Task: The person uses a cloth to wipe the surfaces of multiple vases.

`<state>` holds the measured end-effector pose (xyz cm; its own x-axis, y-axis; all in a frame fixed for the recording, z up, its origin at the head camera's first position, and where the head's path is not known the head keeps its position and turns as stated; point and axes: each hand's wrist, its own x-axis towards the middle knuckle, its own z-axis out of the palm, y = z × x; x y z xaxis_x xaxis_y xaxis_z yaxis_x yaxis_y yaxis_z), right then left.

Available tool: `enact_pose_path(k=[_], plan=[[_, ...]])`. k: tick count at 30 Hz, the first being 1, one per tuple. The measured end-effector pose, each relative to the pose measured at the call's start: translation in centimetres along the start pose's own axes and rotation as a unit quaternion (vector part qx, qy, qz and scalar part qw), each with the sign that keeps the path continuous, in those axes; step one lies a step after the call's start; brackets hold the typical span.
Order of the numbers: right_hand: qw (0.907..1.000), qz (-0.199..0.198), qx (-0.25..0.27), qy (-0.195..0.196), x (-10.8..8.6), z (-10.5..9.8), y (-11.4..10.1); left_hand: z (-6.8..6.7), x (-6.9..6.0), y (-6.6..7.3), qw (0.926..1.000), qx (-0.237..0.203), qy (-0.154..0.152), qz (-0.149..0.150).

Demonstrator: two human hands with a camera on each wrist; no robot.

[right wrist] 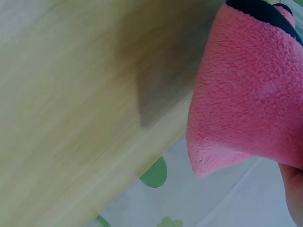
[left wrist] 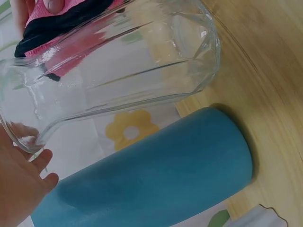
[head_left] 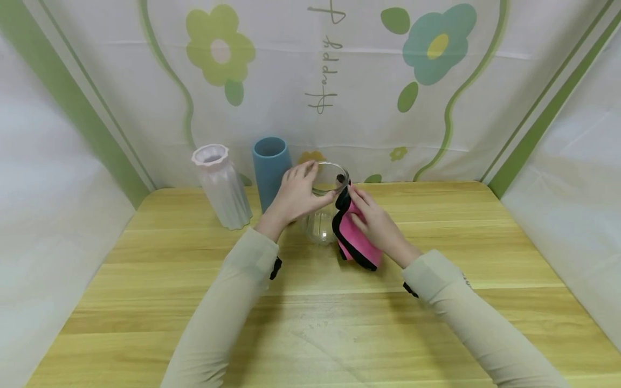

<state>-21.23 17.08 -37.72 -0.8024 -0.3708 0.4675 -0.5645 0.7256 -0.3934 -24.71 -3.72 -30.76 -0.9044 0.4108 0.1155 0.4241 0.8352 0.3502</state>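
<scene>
A clear glass vase (head_left: 320, 229) stands roughly upright in the middle of the head view. My left hand (head_left: 297, 193) holds it by the rim from the left, thumb on the near side. A pink cloth with black edging (head_left: 360, 242) is gripped in my right hand (head_left: 380, 223). The cloth touches the vase's rim and hangs down along its right side. Through the glass in the left wrist view, the vase (left wrist: 137, 61) shows a faceted body, with the cloth (left wrist: 68, 23) behind it. The right wrist view shows the cloth's fuzzy face (right wrist: 251, 90), which hides most of that hand.
A blue vase (head_left: 270, 175) stands just left of the glass one, close to my left hand. Farther left is a white ribbed vase (head_left: 225, 194) with a wavy pinkish rim. All are near the back of the wooden table (head_left: 310, 323), before a flower-printed curtain (head_left: 291, 64).
</scene>
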Motion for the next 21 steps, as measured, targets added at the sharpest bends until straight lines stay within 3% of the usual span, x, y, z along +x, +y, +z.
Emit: enact_pose_path(k=[6,14,21], plan=[[0.9997,-0.002,-0.010,-0.024,-0.2,0.6,0.4,0.1,0.0,-0.1,0.9999,-0.013,-0.008,-0.002],[0.9966,0.024,-0.021,-0.076,-1.3,1.4,1.4,0.3,0.1,0.1,0.9992,-0.033,0.001,-0.021],[0.9978,0.013,-0.019,-0.062,-1.4,1.4,1.4,0.3,-0.1,0.2,0.9996,-0.013,0.004,-0.024]])
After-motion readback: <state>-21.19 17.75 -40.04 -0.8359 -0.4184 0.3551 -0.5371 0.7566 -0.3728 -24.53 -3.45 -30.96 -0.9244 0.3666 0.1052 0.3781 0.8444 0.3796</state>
